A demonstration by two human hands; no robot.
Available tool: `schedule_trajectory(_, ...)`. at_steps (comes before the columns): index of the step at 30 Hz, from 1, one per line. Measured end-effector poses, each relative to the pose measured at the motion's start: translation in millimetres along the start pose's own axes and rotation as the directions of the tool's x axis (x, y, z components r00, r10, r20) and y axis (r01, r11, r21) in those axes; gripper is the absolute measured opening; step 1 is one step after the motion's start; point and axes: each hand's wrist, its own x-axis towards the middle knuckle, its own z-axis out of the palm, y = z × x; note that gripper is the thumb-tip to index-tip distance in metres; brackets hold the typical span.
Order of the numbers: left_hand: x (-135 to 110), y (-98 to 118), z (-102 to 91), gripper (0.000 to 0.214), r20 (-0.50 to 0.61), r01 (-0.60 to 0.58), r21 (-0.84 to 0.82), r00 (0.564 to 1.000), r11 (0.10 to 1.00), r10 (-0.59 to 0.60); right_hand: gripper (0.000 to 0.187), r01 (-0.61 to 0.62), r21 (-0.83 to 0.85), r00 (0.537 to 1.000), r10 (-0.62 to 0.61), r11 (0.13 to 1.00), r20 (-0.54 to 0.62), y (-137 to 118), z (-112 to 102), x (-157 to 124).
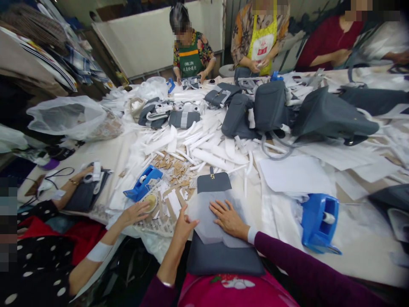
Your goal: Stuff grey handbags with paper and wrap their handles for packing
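Right of the right-hand blue tape dispenser [315, 230], a hand could pass low across the tabletop [361, 236]. Beyond the dark flap bag [222, 261], heaped white strips [207, 157] block low reaches; leftward, a co-worker's hand [136, 213] and another blue tape dispenser [141, 188] obstruct.

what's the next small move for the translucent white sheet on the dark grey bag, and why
Probably use the left hand to fold the left side of the translucent white sheet inward: it spreads wider than the dark grey flap, the right hand lies flat on it, and the left hand is at that side.
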Motion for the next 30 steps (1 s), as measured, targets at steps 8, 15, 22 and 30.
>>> schedule_trajectory(8, -19, 28, -40.7, 0.056, -0.058, 0.192, 0.654, 0.977, 0.731, -0.205, 0.061, -0.006, 0.019, 1.0, 0.006, 1.0, -0.011, 2, 0, 0)
schedule_trajectory(15, 41, 43, 40.8, 0.058, 0.335, -0.518, 0.742, 0.836, 0.425, 0.435, 0.061, 0.004, 0.018, 1.0, -0.004, 1.0, 0.01, 0, 0, 1)
schedule_trajectory(22, 64, -15, 75.4, 0.043, 0.283, -0.495, 0.748, 0.841, 0.442, 0.462, 0.063, 0.028, 0.04, 1.0, -0.027, 0.999, -0.015, -2, 3, -4)
schedule_trajectory(30, 61, -29, 75.5, 0.032, 0.275, -0.503, 0.771, 0.817, 0.392, 0.507, 0.046, -0.084, 0.178, 0.985, 0.109, 0.98, -0.136, 5, 8, -4)
